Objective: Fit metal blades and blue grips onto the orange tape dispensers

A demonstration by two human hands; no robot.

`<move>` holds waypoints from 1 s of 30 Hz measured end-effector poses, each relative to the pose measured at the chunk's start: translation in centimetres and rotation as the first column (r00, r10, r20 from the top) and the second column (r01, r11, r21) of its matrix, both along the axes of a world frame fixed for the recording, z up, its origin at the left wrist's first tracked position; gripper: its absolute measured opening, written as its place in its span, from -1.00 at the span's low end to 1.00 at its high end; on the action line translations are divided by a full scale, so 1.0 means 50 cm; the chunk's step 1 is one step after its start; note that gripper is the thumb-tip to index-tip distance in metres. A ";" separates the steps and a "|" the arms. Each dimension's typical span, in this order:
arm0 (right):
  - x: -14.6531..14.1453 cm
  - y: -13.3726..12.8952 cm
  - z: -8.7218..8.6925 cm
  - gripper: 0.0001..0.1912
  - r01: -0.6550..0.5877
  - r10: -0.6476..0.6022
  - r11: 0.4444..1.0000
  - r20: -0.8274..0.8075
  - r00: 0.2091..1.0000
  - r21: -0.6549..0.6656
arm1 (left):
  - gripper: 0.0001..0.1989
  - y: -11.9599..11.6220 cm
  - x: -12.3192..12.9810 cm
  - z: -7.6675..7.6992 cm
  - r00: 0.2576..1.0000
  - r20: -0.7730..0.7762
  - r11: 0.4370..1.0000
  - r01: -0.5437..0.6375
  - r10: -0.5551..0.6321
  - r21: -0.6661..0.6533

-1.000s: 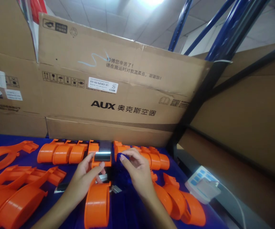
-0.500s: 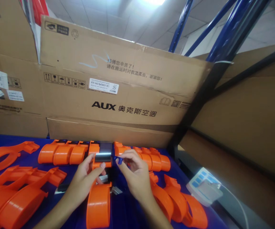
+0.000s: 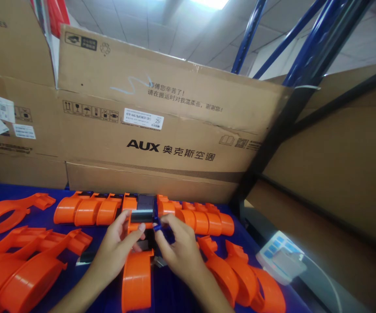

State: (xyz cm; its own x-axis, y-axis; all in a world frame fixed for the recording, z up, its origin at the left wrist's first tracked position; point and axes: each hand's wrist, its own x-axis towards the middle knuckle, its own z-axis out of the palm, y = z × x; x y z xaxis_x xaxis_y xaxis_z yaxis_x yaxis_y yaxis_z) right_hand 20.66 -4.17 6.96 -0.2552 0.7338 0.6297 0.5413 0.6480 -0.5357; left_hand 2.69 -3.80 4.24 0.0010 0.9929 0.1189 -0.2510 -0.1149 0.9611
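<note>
My left hand [image 3: 121, 243] grips an orange holder [image 3: 137, 227] at its left side, thumb on the front. A black plate with a pale toothed strip [image 3: 142, 211] lies across the holder's top. At its right end, my right hand [image 3: 175, 239] pinches a small dark blue part [image 3: 157, 227] between thumb and fingers. Just below my hands, another orange ring piece [image 3: 137, 281] stands on the blue surface, with a small metallic piece [image 3: 159, 261] beside it, partly hidden.
Rows of orange pieces [image 3: 86, 211] line the back of the blue surface [image 3: 109, 300]. More lie left [image 3: 33, 278] and right [image 3: 243, 276]. Behind stands a cardboard box [image 3: 175, 117]. A white power strip [image 3: 281, 256] with a cable sits at the right, near a dark rack post [image 3: 266, 143].
My right hand has moved slightly left and down with the blue part, which now sits closer against the holder. My left hand keeps its grip. The view has shifted slightly.
</note>
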 end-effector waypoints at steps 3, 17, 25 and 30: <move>0.004 0.001 -0.003 -0.88 -0.025 0.026 1.000 0.028 0.999 -0.015 | -0.51 0.001 -0.001 -0.002 0.999 -0.031 1.000 0.008 -0.008 0.012; 0.001 0.008 -0.001 -0.82 -0.106 0.105 0.993 0.025 0.994 0.045 | -0.60 -0.006 0.000 0.002 0.997 -0.070 0.996 0.046 -0.041 0.073; -0.002 0.003 -0.003 -0.80 -0.099 0.098 0.994 0.047 0.994 0.034 | -0.50 -0.012 0.002 -0.003 0.999 -0.036 1.000 0.009 -0.010 -0.010; 0.001 -0.004 0.010 -0.80 -0.122 0.126 0.992 0.078 0.989 -0.043 | -0.55 -0.002 -0.001 -0.005 0.996 0.038 0.996 0.082 -0.081 -0.017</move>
